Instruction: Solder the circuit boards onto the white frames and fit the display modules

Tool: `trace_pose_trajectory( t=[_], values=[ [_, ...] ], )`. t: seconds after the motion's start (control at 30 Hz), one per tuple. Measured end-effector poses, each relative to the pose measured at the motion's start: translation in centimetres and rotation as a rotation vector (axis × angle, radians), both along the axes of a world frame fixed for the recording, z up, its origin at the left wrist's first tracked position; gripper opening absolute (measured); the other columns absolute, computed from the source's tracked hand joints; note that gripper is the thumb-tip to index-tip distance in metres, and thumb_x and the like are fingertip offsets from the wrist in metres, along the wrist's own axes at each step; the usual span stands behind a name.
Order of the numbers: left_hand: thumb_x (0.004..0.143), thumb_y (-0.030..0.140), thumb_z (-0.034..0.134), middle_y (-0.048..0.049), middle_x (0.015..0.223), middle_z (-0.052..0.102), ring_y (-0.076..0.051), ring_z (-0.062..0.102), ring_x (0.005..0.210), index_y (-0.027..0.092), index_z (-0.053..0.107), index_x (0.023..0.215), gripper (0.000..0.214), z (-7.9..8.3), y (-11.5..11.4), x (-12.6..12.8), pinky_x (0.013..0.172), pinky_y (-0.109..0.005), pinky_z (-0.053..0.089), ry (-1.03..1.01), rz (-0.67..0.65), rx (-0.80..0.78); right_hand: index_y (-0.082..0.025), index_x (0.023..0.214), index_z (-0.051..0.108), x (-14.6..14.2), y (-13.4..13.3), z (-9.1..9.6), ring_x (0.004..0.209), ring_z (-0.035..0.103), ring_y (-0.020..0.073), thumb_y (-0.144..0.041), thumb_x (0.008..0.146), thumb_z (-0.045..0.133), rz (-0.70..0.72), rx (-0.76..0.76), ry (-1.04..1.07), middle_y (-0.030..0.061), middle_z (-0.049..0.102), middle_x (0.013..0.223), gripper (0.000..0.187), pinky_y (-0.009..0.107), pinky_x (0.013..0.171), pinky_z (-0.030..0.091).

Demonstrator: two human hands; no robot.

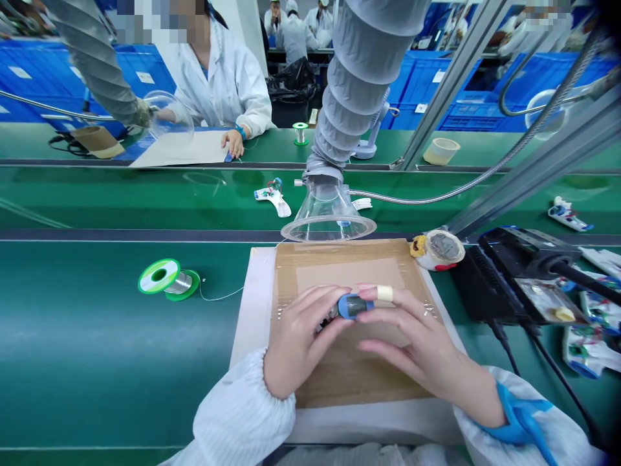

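Both my hands sit over a brown cardboard pad (349, 275) wrapped in clear film, which lies on a white sheet (257, 298). My left hand (301, 336) pinches a small blue-and-dark cylindrical part (352, 306), and my right hand (417, 336) holds its other end with its fingertips. A beige tape strip (385, 293) circles one right finger. The fingers hide most of the part. Left of the pad lies a green-rimmed solder wire spool (167, 281), and its thin wire (220, 298) runs toward the pad.
A clear fume hood (328, 213) on a grey duct hangs just beyond the pad. To the right are a round tip-cleaner pot (439, 249), a black soldering station (514, 272) and several white assemblies (589, 349). A co-worker (218, 84) works across the green belt (145, 200).
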State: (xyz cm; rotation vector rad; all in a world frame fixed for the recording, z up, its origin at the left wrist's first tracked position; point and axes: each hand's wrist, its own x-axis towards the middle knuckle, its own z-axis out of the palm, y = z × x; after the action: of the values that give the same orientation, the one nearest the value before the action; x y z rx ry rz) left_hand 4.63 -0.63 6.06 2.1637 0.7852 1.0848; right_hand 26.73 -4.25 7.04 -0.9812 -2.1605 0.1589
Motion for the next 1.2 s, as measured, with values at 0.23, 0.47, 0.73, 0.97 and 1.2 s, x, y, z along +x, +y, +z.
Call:
trace_pose_trajectory(
  t=[0.23, 0.47, 0.73, 0.97, 1.2],
  values=[
    [0.097, 0.036, 0.074, -0.0099, 0.128, 0.074, -0.025, 0.069, 0.120, 0.025, 0.069, 0.134, 0.039, 0.2, -0.5, -0.1, 0.103, -0.036, 0.059, -0.175, -0.081, -0.348, -0.025, 0.131, 0.067, 0.8, -0.1, -1.5, 0.138, 0.057, 0.0225, -0.007, 0.091, 0.074, -0.084, 0.263, -0.113, 0.0067, 0.059, 0.144, 0.045, 0.049, 0.127, 0.041],
    [0.103, 0.065, 0.051, -0.0152, 0.127, 0.071, -0.017, 0.072, 0.079, 0.019, 0.071, 0.134, 0.060, -0.2, -0.7, 0.6, 0.057, -0.022, 0.062, -0.390, -0.138, -1.061, -0.024, 0.115, 0.075, -0.4, -0.2, -0.7, 0.130, 0.061, 0.0203, -0.009, 0.087, 0.079, -0.144, 0.284, 0.025, 0.0057, 0.063, 0.126, 0.031, 0.045, 0.129, 0.038],
    [0.101, 0.063, 0.055, -0.0130, 0.107, 0.074, -0.016, 0.068, 0.077, 0.020, 0.070, 0.135, 0.056, -0.5, -0.9, 0.4, 0.049, -0.014, 0.053, -0.509, -0.265, -1.055, -0.020, 0.122, 0.071, -0.7, -0.1, -0.4, 0.150, 0.043, 0.0242, -0.008, 0.094, 0.068, -0.008, 0.056, 0.147, 0.0115, 0.048, 0.148, 0.030, 0.047, 0.129, 0.038],
    [0.102, 0.062, 0.054, -0.0117, 0.105, 0.075, -0.013, 0.061, 0.070, 0.022, 0.069, 0.136, 0.054, -0.3, -1.1, 0.1, 0.051, -0.017, 0.051, -0.418, -0.250, -0.951, -0.021, 0.120, 0.072, -1.2, -0.2, -0.5, 0.146, 0.050, 0.0250, -0.009, 0.095, 0.067, -0.022, 0.006, 0.176, 0.0130, 0.054, 0.144, 0.028, 0.046, 0.119, 0.050],
    [0.098, 0.042, 0.070, -0.0082, 0.115, 0.077, -0.021, 0.072, 0.100, 0.021, 0.074, 0.118, 0.030, 0.5, -1.8, 0.3, 0.087, -0.027, 0.058, -0.245, -0.067, -0.606, -0.023, 0.122, 0.071, -2.1, -0.7, -1.8, 0.141, 0.055, 0.0246, -0.008, 0.095, 0.066, -0.055, 0.013, 0.205, 0.0119, 0.061, 0.137, 0.031, 0.049, 0.119, 0.051]
  ],
)
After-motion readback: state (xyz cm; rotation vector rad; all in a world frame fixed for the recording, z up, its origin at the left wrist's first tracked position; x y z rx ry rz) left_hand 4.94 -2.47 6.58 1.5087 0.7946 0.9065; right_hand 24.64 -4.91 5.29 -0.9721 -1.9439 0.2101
